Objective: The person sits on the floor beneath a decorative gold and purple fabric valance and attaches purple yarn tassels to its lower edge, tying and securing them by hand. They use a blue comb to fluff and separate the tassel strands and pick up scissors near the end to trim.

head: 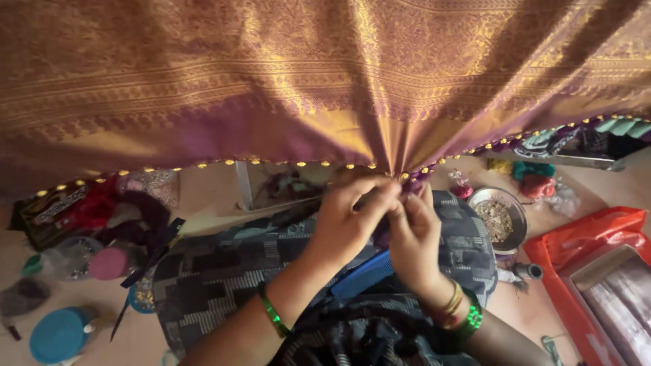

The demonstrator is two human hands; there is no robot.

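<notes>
Around both hands: hanging purple-gold cloth, steel bead bowl, orange bag.

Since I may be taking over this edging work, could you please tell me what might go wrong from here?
Both hands, left and right, pinch the gold-beaded edge of the stretched purple-gold fabric; pulling harder might pucker it or loosen beads. The small metal bowl sits near the right elbow and could be knocked over.
</notes>
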